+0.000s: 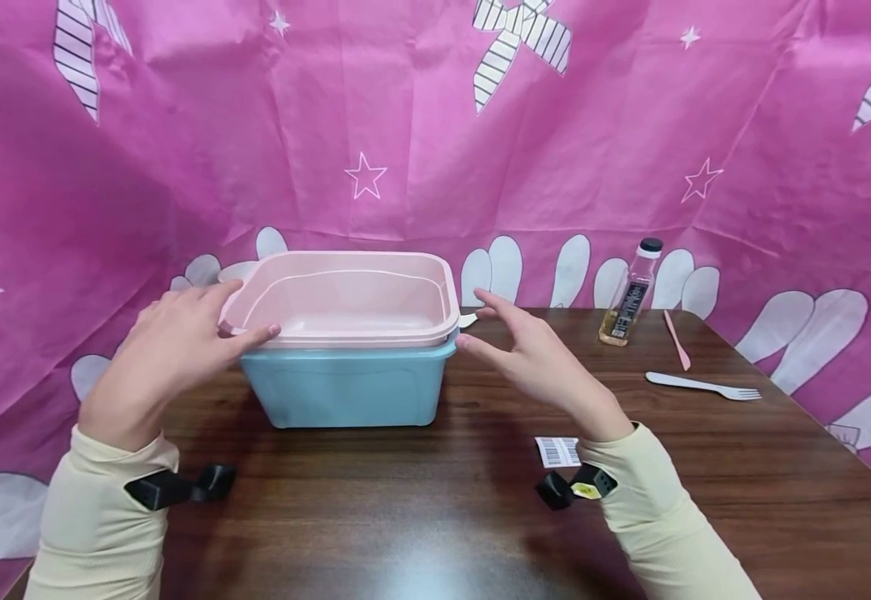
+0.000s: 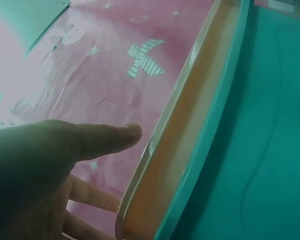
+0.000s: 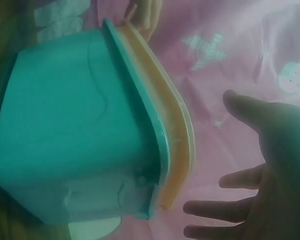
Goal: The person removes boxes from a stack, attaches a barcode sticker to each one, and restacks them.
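Observation:
A pink plastic bin (image 1: pixel 352 304) sits nested in a light blue bin (image 1: pixel 352 387) on the table, its rim standing a little above the blue one. My left hand (image 1: pixel 172 346) is at the left end of the pink rim, thumb spread from the fingers. In the left wrist view its thumb stays off the rim (image 2: pixel 162 120), while the fingertips reach the rim's edge; whether they touch it, I cannot tell. Off the right end, my right hand (image 1: pixel 540 358) has its fingers extended. The right wrist view shows a gap between those fingers (image 3: pixel 220 210) and both bins.
On the brown table (image 1: pixel 375 517) a bottle (image 1: pixel 628 300) with a black cap stands at the back right. Near it lie a pink knife (image 1: pixel 677 340) and a white fork (image 1: pixel 701 386). A barcode label (image 1: pixel 558 452) is by my right wrist. Behind hangs a pink curtain (image 1: pixel 420 125).

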`<move>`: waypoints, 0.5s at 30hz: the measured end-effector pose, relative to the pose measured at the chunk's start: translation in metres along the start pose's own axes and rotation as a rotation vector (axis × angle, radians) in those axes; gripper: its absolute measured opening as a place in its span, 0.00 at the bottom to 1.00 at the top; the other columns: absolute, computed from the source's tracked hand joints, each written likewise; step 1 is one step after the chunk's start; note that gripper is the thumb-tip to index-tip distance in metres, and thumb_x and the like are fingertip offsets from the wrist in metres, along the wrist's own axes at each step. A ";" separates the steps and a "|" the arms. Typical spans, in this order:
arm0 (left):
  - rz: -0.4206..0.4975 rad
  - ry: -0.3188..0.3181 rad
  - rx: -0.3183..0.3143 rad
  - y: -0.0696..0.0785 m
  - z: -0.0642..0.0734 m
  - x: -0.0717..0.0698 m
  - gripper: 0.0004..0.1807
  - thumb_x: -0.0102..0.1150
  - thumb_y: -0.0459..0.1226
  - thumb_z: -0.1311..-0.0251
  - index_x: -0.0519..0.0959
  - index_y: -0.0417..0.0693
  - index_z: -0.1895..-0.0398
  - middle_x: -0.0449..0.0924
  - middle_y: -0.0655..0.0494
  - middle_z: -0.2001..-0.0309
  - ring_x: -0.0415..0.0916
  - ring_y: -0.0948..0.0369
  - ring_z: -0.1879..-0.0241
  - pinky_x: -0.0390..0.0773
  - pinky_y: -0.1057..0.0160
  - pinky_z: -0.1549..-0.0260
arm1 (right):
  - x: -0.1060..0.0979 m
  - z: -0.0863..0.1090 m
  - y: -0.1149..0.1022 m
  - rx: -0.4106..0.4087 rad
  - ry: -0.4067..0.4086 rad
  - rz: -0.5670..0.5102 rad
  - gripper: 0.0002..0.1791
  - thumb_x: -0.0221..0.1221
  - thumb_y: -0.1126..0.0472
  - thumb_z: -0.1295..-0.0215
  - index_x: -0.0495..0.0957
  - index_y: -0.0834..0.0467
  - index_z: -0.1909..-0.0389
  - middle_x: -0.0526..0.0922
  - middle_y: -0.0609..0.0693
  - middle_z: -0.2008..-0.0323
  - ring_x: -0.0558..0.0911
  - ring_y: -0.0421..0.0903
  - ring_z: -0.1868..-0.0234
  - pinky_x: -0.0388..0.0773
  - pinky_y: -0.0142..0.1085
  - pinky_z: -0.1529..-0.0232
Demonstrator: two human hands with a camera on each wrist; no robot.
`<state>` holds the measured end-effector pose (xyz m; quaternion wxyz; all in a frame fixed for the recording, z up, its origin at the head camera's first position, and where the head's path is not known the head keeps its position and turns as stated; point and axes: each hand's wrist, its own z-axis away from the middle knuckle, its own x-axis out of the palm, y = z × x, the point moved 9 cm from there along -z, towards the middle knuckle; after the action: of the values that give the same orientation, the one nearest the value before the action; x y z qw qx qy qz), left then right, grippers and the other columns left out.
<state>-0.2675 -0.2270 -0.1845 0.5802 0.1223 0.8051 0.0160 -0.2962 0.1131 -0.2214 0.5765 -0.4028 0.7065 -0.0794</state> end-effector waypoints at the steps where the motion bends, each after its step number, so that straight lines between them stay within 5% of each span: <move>1: 0.007 -0.011 0.000 -0.002 0.000 0.001 0.43 0.55 0.64 0.37 0.67 0.43 0.30 0.81 0.36 0.52 0.71 0.30 0.48 0.71 0.29 0.58 | 0.002 -0.002 -0.001 0.001 -0.001 -0.013 0.42 0.62 0.41 0.33 0.59 0.47 0.22 0.78 0.53 0.35 0.70 0.52 0.28 0.65 0.54 0.28; 9: 0.054 -0.103 -0.044 -0.011 -0.002 0.011 0.49 0.51 0.67 0.37 0.61 0.42 0.25 0.83 0.36 0.48 0.75 0.32 0.45 0.71 0.29 0.51 | 0.013 -0.013 -0.009 -0.001 0.022 -0.085 0.41 0.64 0.43 0.34 0.61 0.51 0.24 0.82 0.53 0.40 0.76 0.50 0.34 0.71 0.52 0.34; 15: 0.078 -0.127 -0.007 -0.014 -0.005 0.015 0.46 0.52 0.64 0.34 0.61 0.41 0.25 0.79 0.34 0.44 0.75 0.33 0.43 0.70 0.31 0.45 | 0.016 -0.018 -0.010 0.003 0.041 -0.140 0.41 0.67 0.48 0.36 0.64 0.57 0.26 0.83 0.56 0.42 0.84 0.52 0.44 0.78 0.50 0.40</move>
<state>-0.2789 -0.2367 -0.1987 0.6293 0.1525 0.7613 0.0337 -0.3072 0.0901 -0.2218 0.5554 -0.4487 0.6881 -0.1291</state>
